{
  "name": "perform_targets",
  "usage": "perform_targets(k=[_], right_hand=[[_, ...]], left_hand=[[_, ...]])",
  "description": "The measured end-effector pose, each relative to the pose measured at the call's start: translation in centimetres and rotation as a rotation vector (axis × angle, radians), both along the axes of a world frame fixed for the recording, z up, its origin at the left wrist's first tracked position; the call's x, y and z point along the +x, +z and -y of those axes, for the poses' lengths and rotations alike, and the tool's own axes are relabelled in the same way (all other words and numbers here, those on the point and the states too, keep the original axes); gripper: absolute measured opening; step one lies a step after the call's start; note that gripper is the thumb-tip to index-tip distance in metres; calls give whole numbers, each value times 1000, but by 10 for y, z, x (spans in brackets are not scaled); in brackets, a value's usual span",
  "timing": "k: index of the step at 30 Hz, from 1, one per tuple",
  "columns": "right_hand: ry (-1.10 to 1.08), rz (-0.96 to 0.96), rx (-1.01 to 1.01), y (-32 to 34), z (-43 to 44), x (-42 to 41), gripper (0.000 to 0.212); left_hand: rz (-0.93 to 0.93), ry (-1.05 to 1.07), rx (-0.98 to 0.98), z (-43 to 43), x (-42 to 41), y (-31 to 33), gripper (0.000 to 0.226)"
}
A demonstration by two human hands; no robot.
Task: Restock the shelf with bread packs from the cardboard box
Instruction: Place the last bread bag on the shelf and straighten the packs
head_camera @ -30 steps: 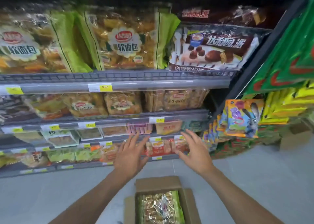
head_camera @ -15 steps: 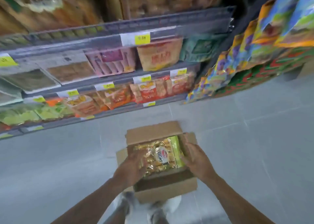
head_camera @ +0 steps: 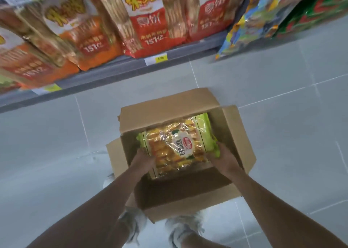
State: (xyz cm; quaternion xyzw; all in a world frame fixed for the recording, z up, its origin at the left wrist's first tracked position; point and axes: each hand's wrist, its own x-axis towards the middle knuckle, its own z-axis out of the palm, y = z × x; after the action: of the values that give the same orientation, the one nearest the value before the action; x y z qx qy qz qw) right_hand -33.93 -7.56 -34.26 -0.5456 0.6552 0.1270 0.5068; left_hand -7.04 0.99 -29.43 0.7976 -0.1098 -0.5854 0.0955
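An open cardboard box (head_camera: pixel 239 134) stands on the grey tiled floor right below me. Inside it lies a bread pack (head_camera: pixel 178 144), clear wrap with green ends and a round white and red label. My left hand (head_camera: pixel 143 160) grips the pack's left side, fingers tucked under its edge. My right hand (head_camera: pixel 224 158) grips the green right end. Both hands reach down inside the box. Whether more packs lie beneath is hidden.
The bottom shelf (head_camera: pixel 120 68) runs across the top, holding several red and orange snack bags (head_camera: pixel 148 21) with a yellow price tag (head_camera: pixel 161 58). Colourful bags (head_camera: pixel 263 16) hang at the upper right. My shoes (head_camera: pixel 131 223) stand just behind the box.
My head has dropped from the upper shelves toward the floor. Both hands went from open in the air down into the box and took hold of the bread pack's two ends.
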Motion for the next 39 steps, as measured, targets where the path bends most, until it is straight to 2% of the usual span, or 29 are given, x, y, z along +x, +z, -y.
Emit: perform_targets(k=[4,6,8,10,13,18,23,26,29,34,37,39], right_hand=[[-58,-69,-2,-75,10,-4,102],[-62,-114,5,-84,19,8,109],[-103,-113,40,-90,25,16,99],[-92,-128,58,-95,29,21,76],[33,-198,9,-96,32,25,46],[46,-170,-48,-71,28,25,33],[6,-149,-29,-18,18,17,32],[-63,-129,-38,31,13,17,28],[-101,-125,-50,84,7,16,29],[-141,-105,-100,185,13,15,26],[-152,-112,-148,255,20,14,29],[-170,-100,-175,307,24,14,32]], left_hand=[[-5,145,67,6,0,-47,56],[5,205,114,6,-3,-62,58],[29,231,142,8,-6,-75,56],[33,254,144,8,-7,-85,54],[23,335,125,9,-8,-86,59],[0,366,93,-3,-2,-81,58],[16,386,99,-15,-1,-48,52],[39,350,111,-14,-4,-4,75],[8,327,102,-12,-2,41,85],[-19,296,35,-1,7,135,84],[-45,280,-27,10,17,202,91],[-71,282,-52,18,26,252,75]])
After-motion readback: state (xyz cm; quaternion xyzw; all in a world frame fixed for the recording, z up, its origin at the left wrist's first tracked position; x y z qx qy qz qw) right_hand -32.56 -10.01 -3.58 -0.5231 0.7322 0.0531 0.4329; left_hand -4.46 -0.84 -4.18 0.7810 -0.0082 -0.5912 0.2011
